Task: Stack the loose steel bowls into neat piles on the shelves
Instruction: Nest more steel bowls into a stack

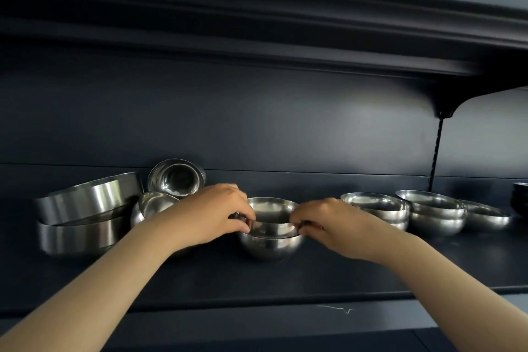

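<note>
Both hands meet at one bowl: left hand (213, 213) pinches the left rim of the top bowl (273, 216), right hand (333, 223) pinches its right rim, fingers curled over the edge on each side. Top bowl sits nested in a lower bowl (271, 246) at mid-shelf. Surface: dark matte shelf (285, 280), dark back panel (257, 123) behind, underside of an upper shelf (257, 23) overhead. Left of the hands: two wide steel pans (85, 214) stacked askew, a small bowl (175, 178) tipped on its side against the panel, another bowl (151, 206) partly hidden by the left hand. Right: two short bowl stacks (380, 208) (434, 214), then a shallow dish (485, 216). Dark stacked items (520, 197) cut off at the right edge; kind unclear. Twisted cord (435, 151) hangs at right.
</note>
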